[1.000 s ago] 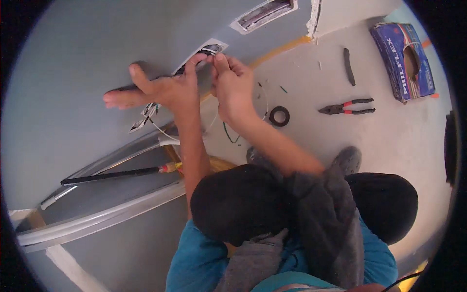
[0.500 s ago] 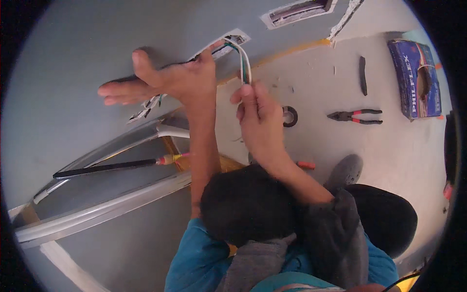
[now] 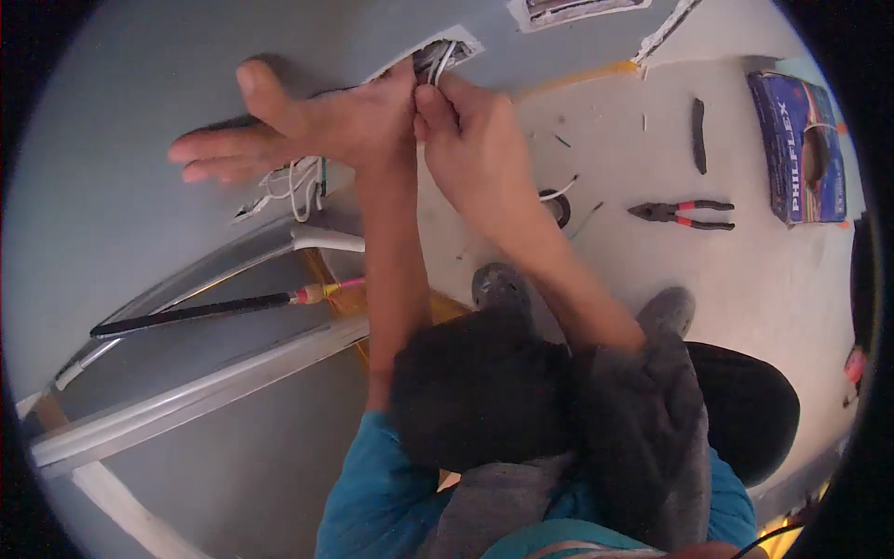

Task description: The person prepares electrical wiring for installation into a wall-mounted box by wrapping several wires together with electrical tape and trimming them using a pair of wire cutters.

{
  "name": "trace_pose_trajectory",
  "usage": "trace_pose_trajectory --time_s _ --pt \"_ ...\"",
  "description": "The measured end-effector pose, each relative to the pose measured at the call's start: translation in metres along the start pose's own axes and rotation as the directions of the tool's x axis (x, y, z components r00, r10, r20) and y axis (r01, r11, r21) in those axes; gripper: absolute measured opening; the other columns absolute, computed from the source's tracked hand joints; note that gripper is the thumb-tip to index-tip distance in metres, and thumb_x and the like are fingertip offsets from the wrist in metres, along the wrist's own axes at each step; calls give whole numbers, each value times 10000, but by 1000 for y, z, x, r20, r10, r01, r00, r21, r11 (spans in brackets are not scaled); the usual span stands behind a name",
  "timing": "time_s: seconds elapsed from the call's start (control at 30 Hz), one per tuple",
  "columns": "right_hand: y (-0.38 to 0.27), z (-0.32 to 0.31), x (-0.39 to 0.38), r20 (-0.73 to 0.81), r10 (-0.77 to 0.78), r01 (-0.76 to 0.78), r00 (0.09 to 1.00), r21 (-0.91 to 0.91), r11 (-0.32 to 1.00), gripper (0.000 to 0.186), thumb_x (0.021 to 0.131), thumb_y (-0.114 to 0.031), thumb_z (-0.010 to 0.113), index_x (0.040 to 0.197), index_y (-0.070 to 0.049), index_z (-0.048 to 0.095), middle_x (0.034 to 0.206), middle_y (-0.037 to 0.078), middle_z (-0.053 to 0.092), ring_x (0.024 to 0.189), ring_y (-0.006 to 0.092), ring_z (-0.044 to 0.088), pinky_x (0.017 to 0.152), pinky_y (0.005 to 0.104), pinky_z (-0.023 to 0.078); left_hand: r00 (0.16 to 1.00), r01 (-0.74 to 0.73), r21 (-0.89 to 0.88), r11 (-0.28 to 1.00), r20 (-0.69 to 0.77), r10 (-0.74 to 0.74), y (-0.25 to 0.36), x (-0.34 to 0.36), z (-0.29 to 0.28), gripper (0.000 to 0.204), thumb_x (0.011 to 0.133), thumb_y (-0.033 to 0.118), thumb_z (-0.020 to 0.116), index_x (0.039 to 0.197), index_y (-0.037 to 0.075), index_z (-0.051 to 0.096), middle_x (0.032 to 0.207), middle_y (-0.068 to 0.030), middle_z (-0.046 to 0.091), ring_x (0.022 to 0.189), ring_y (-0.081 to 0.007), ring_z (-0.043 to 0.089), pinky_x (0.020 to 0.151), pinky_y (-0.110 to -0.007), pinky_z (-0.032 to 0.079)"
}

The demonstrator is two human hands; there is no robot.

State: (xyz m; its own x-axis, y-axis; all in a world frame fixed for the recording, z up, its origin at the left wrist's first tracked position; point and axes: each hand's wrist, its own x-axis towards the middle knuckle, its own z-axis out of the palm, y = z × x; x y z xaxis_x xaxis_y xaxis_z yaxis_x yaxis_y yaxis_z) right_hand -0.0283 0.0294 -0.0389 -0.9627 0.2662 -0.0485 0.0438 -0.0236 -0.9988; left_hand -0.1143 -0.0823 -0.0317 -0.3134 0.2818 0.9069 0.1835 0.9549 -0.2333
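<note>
My right hand is closed around several electrical wires, white and darker ones, right at a rectangular cutout in the grey wall. Loose wire ends stick out past that hand over the floor. My left hand lies against the wall just left of it, thumb and fingers spread. One of its fingers reaches into the cutout; that fingertip is hidden. Below the left palm, a bundle of white and green wires hangs from another opening, partly covered by the hand.
Pliers with red and black handles, a black strip-like tool and a blue cable box lie on the floor to the right. A black tape roll sits nearer. A metal frame runs along the left; another wall cutout is above.
My right hand has moved up and left to the cutout, and the wire loop between them has shortened. Wire ends now show below that hand. More white wire hangs under my left hand.
</note>
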Motion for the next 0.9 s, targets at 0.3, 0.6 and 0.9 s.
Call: trace_pose_trajectory --time_s 0.3,0.6,0.9 --pt "-1 16 5 -27 -85 85 996 -17 996 307 978 -197 591 790 37 656 653 209 625 592 327 627 601 418 485 999 42 -22 999 34 -41 -18 -12 -10 1006 721 689 785 1502 193 389 1625 -353 -54 1498 -554 -87 1097 -797 18" --pt "-7 19 12 -30 -19 17 999 -51 999 356 979 -249 612 747 12 682 593 161 593 539 204 534 552 383 435 951 122 -200 972 304 -56 -37 -22 -130 823 799 343 862 1495 157 465 1630 -302 110 1478 -503 204 1141 -624 277" --pt "-7 18 8 -20 -13 12 1000 -42 999 268 927 -162 654 821 83 673 748 326 631 744 514 636 666 504 513 868 210 -129 969 482 -124 -70 -80 -145 462 894 94 750 1338 54 630 1401 -213 577 1266 -389 576 1008 -460 491"
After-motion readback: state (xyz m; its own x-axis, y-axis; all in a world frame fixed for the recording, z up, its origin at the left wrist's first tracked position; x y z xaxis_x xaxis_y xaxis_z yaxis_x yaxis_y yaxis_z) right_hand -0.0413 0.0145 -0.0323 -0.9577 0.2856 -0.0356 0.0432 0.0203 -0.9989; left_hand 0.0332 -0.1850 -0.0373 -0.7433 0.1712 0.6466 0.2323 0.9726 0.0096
